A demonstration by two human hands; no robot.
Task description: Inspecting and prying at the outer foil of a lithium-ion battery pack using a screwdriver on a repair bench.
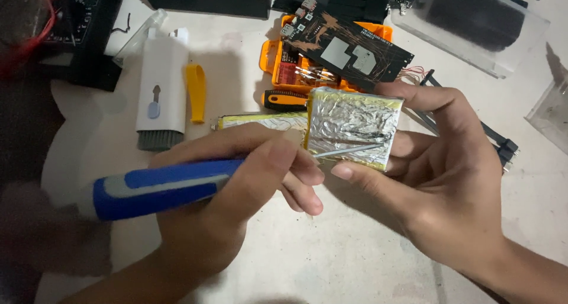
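We judge the foil pouch (354,128), gripped by its edges in our right hand (438,179) above the counter (331,262), light, soft and easily punctured, while our left hand (236,185) clasps the blue screwdriver (160,188), tip on its face.

Blurred dark shape (26,31) at top left, clear plastic box (553,111) cut by right edge.
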